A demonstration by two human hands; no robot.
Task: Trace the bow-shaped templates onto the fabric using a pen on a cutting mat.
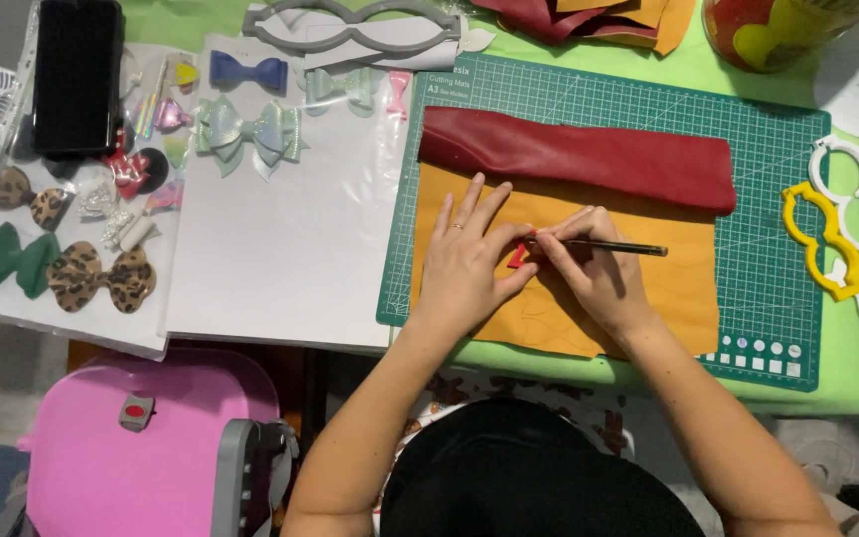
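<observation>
Tracing: left hand flat, fingers spread, pinning small red template onto orange sheet on mat; right hand pinching pencil. Sheet likely thin, limp, light; best pressed flat near template.

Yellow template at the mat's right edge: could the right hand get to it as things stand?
Probably yes: the yellow template lies uncovered, nothing between it and the right hand, though that hand holds a pencil.

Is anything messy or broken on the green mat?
Nothing looks broken or spilled. The left hand presses a small red template onto the orange sheet, and the right hand holds a pencil. The red sheet above is folded over and lies slightly slanted on the mat.
</observation>
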